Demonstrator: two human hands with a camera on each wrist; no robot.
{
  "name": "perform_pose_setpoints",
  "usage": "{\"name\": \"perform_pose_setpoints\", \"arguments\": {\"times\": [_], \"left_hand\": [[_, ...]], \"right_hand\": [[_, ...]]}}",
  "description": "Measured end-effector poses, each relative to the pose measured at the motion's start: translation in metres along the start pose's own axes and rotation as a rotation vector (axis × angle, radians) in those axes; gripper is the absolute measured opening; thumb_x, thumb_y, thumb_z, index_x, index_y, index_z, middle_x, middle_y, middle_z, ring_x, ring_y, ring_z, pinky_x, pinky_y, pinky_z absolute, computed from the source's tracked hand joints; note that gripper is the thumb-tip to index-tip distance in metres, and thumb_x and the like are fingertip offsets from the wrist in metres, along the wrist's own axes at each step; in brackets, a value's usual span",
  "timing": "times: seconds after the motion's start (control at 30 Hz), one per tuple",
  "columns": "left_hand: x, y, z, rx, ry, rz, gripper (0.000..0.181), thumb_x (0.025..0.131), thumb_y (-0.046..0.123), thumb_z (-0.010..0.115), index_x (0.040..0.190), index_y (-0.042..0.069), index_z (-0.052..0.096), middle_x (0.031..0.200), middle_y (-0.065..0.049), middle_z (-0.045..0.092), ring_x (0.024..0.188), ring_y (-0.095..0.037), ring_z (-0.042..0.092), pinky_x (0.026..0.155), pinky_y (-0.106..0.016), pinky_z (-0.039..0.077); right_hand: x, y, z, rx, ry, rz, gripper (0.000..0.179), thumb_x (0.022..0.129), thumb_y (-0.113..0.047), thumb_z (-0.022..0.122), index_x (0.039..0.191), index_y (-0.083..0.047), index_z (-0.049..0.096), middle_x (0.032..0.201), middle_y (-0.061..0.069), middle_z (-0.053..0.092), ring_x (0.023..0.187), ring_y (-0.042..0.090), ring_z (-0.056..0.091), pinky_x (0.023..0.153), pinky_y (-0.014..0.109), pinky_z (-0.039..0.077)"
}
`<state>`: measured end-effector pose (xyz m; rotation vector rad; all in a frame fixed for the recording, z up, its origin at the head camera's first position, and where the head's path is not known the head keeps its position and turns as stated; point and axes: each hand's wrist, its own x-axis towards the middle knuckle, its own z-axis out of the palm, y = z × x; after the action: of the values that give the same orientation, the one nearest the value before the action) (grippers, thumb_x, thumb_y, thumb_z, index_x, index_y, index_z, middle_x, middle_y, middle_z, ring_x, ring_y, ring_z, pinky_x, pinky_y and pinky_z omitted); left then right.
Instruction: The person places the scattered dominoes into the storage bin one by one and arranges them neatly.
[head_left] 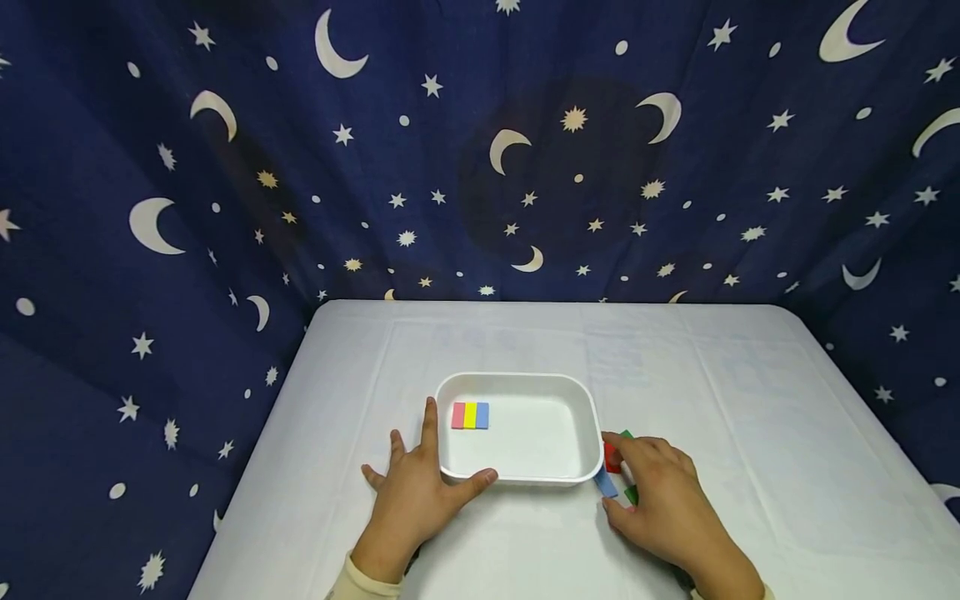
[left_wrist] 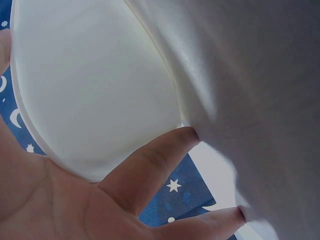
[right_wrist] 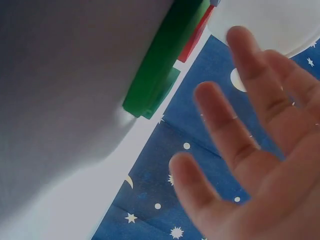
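A white rectangular tray (head_left: 543, 429) sits on the table, with a pink block (head_left: 458, 416), a yellow block (head_left: 470, 416) and a blue block (head_left: 482, 416) side by side at its left end. My left hand (head_left: 416, 492) rests against the tray's left end, fingers spread, thumb along the near rim. Beyond the tray's right end, my right hand (head_left: 663, 492) hovers over loose pieces with thumb and index finger apart. Between them show a blue piece (head_left: 606, 484) and a red piece (head_left: 612, 457). A green piece (right_wrist: 160, 65) appears in the right wrist view; my hand partly covers the pile.
The table (head_left: 360, 358) wears a white cloth. A dark blue curtain (head_left: 450, 150) with moons and stars hangs behind it and down both sides.
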<state>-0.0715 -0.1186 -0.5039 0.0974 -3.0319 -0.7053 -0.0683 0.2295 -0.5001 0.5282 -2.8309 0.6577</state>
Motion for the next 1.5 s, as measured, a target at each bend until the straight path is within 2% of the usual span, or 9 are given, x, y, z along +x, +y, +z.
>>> {"name": "perform_pose_setpoints", "arguments": {"times": [0.13,0.3,0.53,0.7,1.07,1.23,1.5], "left_hand": [[-0.0004,0.0004,-0.0007,-0.003,0.005,0.005,0.140,0.068,0.097,0.063,0.172,0.025,0.005,0.144,-0.011,0.065,0.146,-0.062,0.032,0.091,-0.098,0.011],[-0.0006,0.0002,-0.0006,-0.001,0.007,0.008,0.140,0.068,0.098,0.062,0.172,0.025,0.004,0.144,-0.011,0.064,0.146,-0.062,0.032,0.090,-0.098,0.011],[-0.0003,-0.0001,-0.0002,-0.001,-0.003,-0.002,0.141,0.067,0.099,0.061,0.172,0.025,0.004,0.144,-0.011,0.064,0.145,-0.062,0.033,0.090,-0.098,0.011],[-0.0009,0.0006,-0.0002,-0.003,-0.013,-0.006,0.140,0.067,0.099,0.061,0.172,0.025,0.005,0.144,-0.011,0.064,0.145,-0.062,0.034,0.090,-0.098,0.012],[-0.0008,0.0006,-0.0046,-0.009,-0.013,-0.015,0.139,0.066,0.098,0.064,0.172,0.028,0.009,0.143,-0.011,0.065,0.145,-0.059,0.037,0.091,-0.097,0.014],[0.0003,-0.0021,-0.0059,-0.020,0.001,-0.012,0.137,0.064,0.098,0.065,0.171,0.031,0.014,0.144,-0.007,0.065,0.145,-0.056,0.040,0.092,-0.097,0.014],[0.0017,-0.0056,-0.0072,-0.030,0.023,-0.006,0.135,0.060,0.102,0.063,0.170,0.037,0.017,0.146,-0.001,0.063,0.146,-0.053,0.039,0.093,-0.096,0.014]], "right_hand": [[0.0002,-0.0008,0.0007,0.035,-0.059,0.010,0.086,0.073,-0.022,0.090,0.150,-0.014,0.052,0.131,0.001,0.070,0.136,0.037,0.048,0.107,0.072,0.028],[-0.0005,-0.0021,0.0007,0.066,-0.087,0.008,0.086,0.074,-0.013,0.086,0.151,-0.015,0.049,0.128,0.005,0.073,0.139,0.045,0.047,0.105,0.077,0.027],[-0.0030,-0.0018,0.0026,0.065,-0.090,-0.006,0.079,0.077,-0.011,0.087,0.148,-0.011,0.053,0.124,-0.005,0.076,0.138,0.043,0.049,0.107,0.074,0.027],[-0.0036,-0.0023,0.0012,0.069,-0.086,-0.002,0.077,0.076,-0.011,0.088,0.146,-0.010,0.056,0.122,-0.006,0.076,0.136,0.043,0.051,0.105,0.075,0.028],[-0.0029,-0.0018,0.0019,0.060,-0.082,0.003,0.081,0.076,-0.016,0.093,0.148,-0.014,0.056,0.131,-0.007,0.071,0.136,0.038,0.051,0.106,0.074,0.028],[-0.0024,0.0002,0.0035,0.044,-0.084,0.011,0.080,0.077,-0.020,0.092,0.149,-0.016,0.056,0.132,-0.009,0.070,0.136,0.035,0.051,0.107,0.073,0.028],[-0.0032,-0.0003,0.0024,0.042,-0.073,0.004,0.079,0.077,-0.017,0.093,0.148,-0.016,0.057,0.131,-0.009,0.070,0.135,0.037,0.052,0.106,0.073,0.029]]}}
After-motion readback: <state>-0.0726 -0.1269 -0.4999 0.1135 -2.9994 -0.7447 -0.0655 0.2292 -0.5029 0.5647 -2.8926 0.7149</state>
